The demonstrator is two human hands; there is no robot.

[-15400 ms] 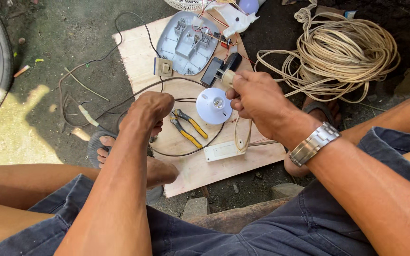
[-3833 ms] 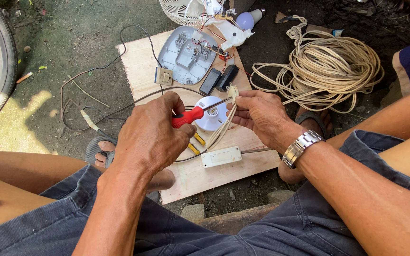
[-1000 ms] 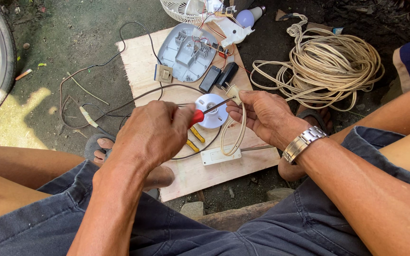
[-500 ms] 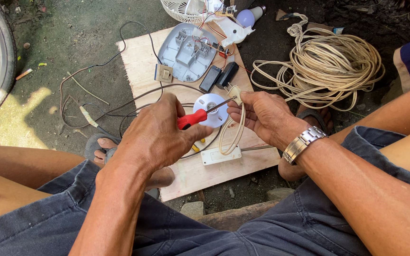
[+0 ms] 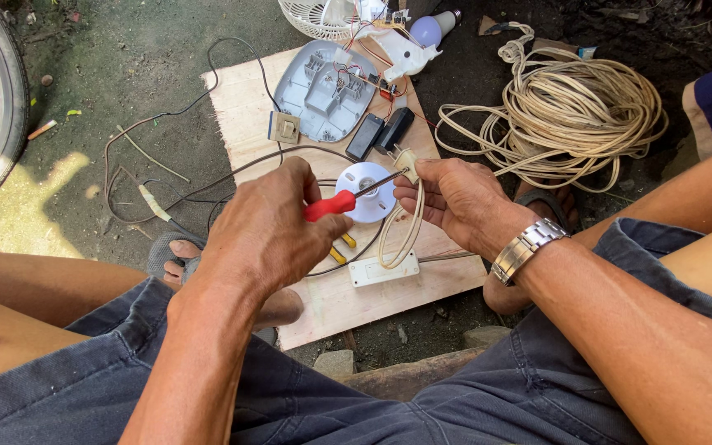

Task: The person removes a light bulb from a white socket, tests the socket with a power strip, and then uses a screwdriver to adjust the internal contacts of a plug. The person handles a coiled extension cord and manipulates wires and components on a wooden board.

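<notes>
1. Left hand (image 5: 269,227) is wrapped tight around the red handle of a screwdriver (image 5: 348,198), and the shaft runs up and to the right, so its long axis points straight at the other hand
2. Right hand (image 5: 455,198) is pinching a small cream plug (image 5: 406,160) between thumb and fingertips, held up off the board (image 5: 245,107) (can't tell how hard it's gripped, but it's clearly held, not resting on anything)
3. The key bit: the screwdriver tip meets the plug right at the right hand's fingertips, so the two hands are near each other with only the shaft between them. The plug sits to the right of the left hand and slightly higher in the frame
4. A flat cream cord (image 5: 401,235) loops down from the plug toward a white switch box (image 5: 384,269) near the board's bottom edge
5. Directly under the shaft there's a round white lamp holder (image 5: 370,194) lying in the middle of the board
6. Yellow-handled pliers (image 5: 342,247) peek out beside the left hand
7. A big coil of cream cable (image 5: 566,111) sits on the ground off the board's right edge, well apart from both hands
</notes>
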